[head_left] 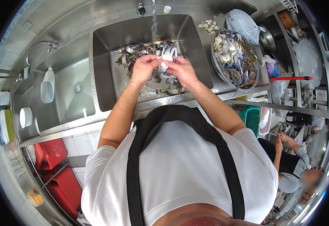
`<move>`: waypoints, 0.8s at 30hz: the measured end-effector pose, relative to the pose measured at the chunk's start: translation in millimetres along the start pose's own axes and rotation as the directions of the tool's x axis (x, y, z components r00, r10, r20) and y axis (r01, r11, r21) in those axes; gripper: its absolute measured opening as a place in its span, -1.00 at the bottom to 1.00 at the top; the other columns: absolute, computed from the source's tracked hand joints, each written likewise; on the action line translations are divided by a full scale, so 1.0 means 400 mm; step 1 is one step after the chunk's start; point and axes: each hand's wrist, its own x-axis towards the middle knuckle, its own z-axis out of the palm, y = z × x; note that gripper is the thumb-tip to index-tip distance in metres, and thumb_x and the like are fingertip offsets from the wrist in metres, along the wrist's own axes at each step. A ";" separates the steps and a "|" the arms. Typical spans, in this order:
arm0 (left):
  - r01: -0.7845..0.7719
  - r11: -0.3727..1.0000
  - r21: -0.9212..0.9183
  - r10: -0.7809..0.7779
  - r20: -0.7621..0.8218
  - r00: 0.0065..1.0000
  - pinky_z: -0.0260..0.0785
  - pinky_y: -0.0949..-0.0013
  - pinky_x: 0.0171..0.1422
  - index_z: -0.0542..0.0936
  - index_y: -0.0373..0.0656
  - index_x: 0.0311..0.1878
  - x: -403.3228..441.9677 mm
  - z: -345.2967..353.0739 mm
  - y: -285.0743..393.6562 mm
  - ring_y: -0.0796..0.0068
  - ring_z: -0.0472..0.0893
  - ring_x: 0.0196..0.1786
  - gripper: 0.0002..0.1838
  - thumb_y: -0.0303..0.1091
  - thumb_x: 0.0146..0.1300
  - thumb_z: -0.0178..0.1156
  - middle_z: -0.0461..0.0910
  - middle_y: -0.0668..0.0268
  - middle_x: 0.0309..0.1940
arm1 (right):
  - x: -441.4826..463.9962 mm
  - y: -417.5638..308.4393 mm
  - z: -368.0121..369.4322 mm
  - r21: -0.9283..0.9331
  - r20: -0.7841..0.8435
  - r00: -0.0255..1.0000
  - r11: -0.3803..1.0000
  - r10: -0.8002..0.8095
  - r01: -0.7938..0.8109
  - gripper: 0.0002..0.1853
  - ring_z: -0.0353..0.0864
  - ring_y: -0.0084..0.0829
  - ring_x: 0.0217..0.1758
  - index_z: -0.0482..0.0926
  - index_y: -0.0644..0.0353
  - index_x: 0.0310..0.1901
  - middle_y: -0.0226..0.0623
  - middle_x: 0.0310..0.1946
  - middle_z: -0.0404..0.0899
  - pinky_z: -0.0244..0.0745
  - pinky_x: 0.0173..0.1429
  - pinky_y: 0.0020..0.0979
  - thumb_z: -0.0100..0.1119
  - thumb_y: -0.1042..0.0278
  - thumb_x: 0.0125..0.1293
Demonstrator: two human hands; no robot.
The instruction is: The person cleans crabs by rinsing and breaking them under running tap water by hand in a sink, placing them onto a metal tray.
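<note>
Under the running tap water [154, 28], a crab [168, 54] is held pale underside up between both hands over the large steel sink [106, 83]. My left hand [145, 67] pinches its left side with fingers and thumb. From the other side my right hand [182, 71] grips the same crab, thumb close to the left fingers. Below them a heap of crabs and loose crab pieces [128, 56] lies across the sink bottom, partly hidden by my hands. Right of the sink, a large bowl [214, 62] is piled with crabs [238, 56].
A tied plastic bag [243, 26] leans behind the bowl. Left, a second sink [64, 81] holds a white plastic jug [48, 84]; stacked white dishes [26, 117] stand beyond it. Red bins [62, 188] sit below the counter. Another person [285, 158] stands at the right.
</note>
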 end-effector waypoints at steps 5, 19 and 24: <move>-0.006 0.997 0.079 0.015 -0.114 0.993 0.35 0.56 -0.20 0.67 -0.27 -0.16 0.029 0.022 -0.025 0.69 0.49 -0.35 -0.85 -0.40 0.31 0.25 0.64 0.42 -0.35 | 0.027 0.011 -0.005 -0.072 -0.062 0.996 0.996 -0.061 0.056 -0.82 0.64 -0.56 -0.19 0.59 0.23 -0.13 -0.36 -0.20 0.68 0.54 -0.07 -0.50 0.34 0.43 0.28; 0.124 0.956 -0.265 -0.184 -0.213 0.960 0.44 0.44 -0.34 0.62 -0.28 -0.23 0.399 -0.026 -0.075 0.53 0.56 -0.44 -0.91 -0.49 0.24 0.18 0.59 0.32 -0.46 | 0.258 0.029 -0.093 0.382 -0.093 0.996 0.924 -0.003 0.039 -0.81 0.63 -0.43 -0.11 0.56 0.19 -0.04 -0.35 -0.15 0.65 0.50 -0.02 -0.34 0.21 0.45 0.33; 0.089 0.996 -0.004 -0.089 -0.133 0.987 0.50 0.45 -0.33 0.59 -0.35 -0.14 0.566 -0.041 0.062 0.48 0.63 -0.38 -0.83 -0.52 0.20 0.20 0.64 0.25 -0.39 | 0.461 0.033 -0.108 0.353 -0.083 0.990 0.932 0.115 -0.079 -0.81 0.58 -0.47 -0.28 0.55 0.17 -0.11 -0.37 -0.26 0.62 0.44 -0.20 -0.36 0.22 0.45 0.23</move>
